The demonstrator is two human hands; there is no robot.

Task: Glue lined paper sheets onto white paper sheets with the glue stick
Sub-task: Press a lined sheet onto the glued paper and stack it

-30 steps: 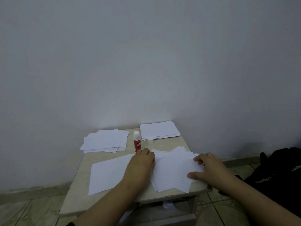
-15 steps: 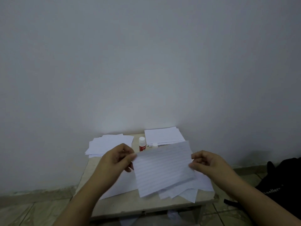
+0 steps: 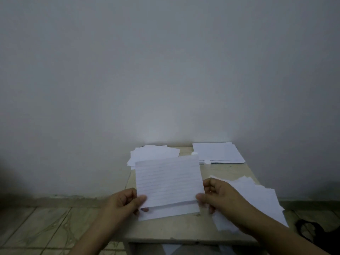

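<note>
We pinch the lined sheet [image 3: 168,180] by its 2 lower corners, left hand [image 3: 125,202] and right hand [image 3: 216,196], holding it raised over the white sheet [image 3: 171,211] on the table [image 3: 165,230], probably to align edges.

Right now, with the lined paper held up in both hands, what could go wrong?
1. The lined sheet is pinched only at its bottom corners by the left hand and right hand, so it may flop or land crooked on the white sheet below.
2. It hides most of the glue stick, which stands just behind; lowering the sheet forward might knock it over.
3. The loose pile under the right wrist could slide off the table.
</note>
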